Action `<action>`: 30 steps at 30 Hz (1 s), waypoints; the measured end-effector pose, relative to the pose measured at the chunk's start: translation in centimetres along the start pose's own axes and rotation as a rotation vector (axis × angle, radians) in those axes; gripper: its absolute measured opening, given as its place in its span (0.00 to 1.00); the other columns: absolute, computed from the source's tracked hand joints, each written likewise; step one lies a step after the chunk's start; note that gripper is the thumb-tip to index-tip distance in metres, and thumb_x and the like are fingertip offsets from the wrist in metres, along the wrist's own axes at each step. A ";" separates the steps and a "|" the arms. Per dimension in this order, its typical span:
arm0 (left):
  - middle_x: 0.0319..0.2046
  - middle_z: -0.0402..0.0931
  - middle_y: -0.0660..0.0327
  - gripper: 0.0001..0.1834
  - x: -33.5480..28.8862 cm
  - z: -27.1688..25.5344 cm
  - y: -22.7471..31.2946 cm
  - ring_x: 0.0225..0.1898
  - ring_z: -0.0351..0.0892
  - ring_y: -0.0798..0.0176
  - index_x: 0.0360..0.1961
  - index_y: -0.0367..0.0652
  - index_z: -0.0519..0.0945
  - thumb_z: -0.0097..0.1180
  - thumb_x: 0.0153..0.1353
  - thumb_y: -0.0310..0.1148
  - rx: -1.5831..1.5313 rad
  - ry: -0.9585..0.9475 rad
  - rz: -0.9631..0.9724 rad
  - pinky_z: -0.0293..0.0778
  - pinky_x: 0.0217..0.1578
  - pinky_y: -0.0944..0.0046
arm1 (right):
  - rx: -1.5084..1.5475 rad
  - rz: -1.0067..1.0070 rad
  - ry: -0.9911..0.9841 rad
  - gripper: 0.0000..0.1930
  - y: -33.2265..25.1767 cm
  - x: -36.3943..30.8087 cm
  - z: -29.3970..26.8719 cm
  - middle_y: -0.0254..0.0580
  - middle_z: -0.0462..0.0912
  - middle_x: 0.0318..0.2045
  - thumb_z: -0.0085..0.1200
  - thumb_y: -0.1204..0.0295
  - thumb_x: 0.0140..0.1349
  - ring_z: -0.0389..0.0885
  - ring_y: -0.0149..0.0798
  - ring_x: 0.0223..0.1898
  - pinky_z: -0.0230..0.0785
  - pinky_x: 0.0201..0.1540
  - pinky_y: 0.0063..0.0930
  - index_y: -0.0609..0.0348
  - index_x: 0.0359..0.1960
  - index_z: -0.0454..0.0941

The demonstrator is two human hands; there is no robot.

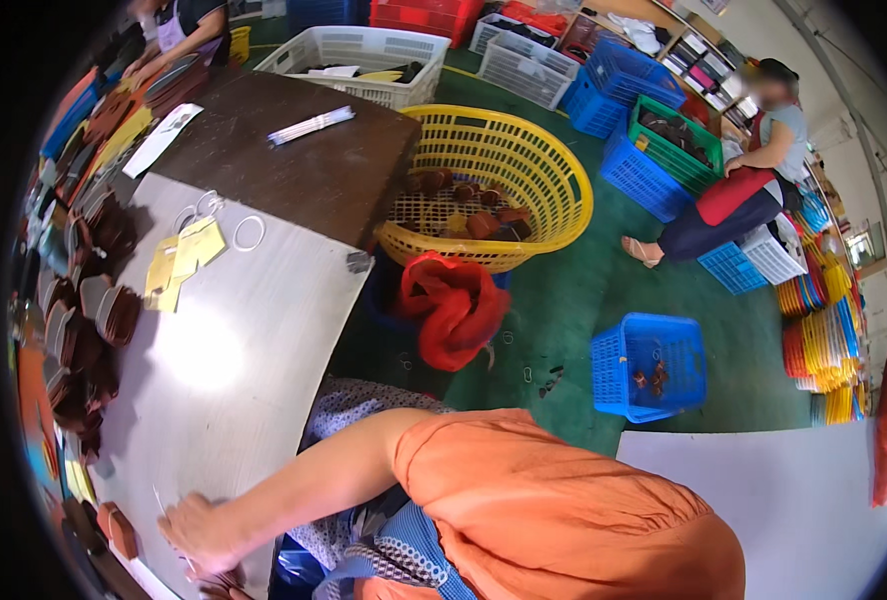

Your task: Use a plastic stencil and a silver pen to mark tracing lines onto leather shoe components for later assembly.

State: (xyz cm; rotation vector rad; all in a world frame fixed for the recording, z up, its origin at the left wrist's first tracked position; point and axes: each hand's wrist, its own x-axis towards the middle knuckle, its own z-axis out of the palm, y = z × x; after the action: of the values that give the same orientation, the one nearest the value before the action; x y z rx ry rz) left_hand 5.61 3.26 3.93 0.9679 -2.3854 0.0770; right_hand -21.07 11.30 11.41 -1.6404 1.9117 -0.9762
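My right hand (pixel 202 532) reaches in under the orange sleeve and rests low over the pale table (pixel 234 360). Its fingers are bent together, and what they pinch is too small to make out. A thin white strand (pixel 158 494) shows just beyond the fingertips. Only a sliver of my left hand (pixel 226 591) appears at the bottom edge, beside the right; its fingers are mostly cut off. Close by on the left lies a brown leather-like piece (pixel 118 530). Farther up the table are yellow paper slips (pixel 186 254) and a clear ring (pixel 249 234).
Stacked brown pieces (pixel 114 312) line the table's left side. Beyond the table stand a yellow basket (pixel 564 190) with brown pieces, a red bag (pixel 454 310) and a blue basket (pixel 650 400). One person (pixel 764 150) sits at right; another (pixel 189 35) works at upper left.
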 end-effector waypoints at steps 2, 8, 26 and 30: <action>0.60 0.75 0.37 0.32 1.0 -0.6 1.8 0.60 0.78 0.48 0.71 0.29 0.64 0.59 0.74 0.36 -0.263 -0.093 -0.259 0.72 0.65 0.49 | 0.030 -0.081 -0.047 0.43 -2.2 1.4 1.9 0.56 0.82 0.54 0.66 0.40 0.53 0.82 0.54 0.55 0.75 0.54 0.51 0.71 0.55 0.80; 0.75 0.57 0.51 0.49 1.8 -1.2 10.7 0.74 0.60 0.55 0.76 0.35 0.56 0.70 0.60 0.35 -0.546 -0.017 -0.232 0.56 0.74 0.54 | 0.178 -0.021 -0.126 0.27 -3.4 0.0 1.7 0.58 0.85 0.45 0.69 0.55 0.53 0.86 0.60 0.46 0.79 0.48 0.49 0.62 0.48 0.80; 0.51 0.80 0.55 0.34 11.5 4.2 20.1 0.51 0.81 0.60 0.60 0.41 0.70 0.75 0.54 0.24 -1.126 -0.221 -0.139 0.77 0.52 0.58 | 0.252 -0.249 0.411 0.20 5.9 -4.8 -9.2 0.51 0.82 0.46 0.64 0.63 0.67 0.83 0.50 0.49 0.75 0.52 0.40 0.62 0.52 0.75; 0.48 0.80 0.51 0.31 11.5 4.5 21.1 0.50 0.81 0.52 0.58 0.40 0.72 0.74 0.55 0.29 -0.881 -0.225 -0.038 0.76 0.53 0.56 | 0.370 -0.138 0.511 0.12 6.6 -4.6 -7.6 0.51 0.84 0.42 0.57 0.68 0.73 0.85 0.49 0.46 0.76 0.52 0.39 0.64 0.49 0.78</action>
State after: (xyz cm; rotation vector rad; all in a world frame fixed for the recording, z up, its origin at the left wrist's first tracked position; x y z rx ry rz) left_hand -17.14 10.49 9.23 0.5935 -2.2071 -1.0497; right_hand -29.99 17.85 10.93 -1.4057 1.7717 -1.8247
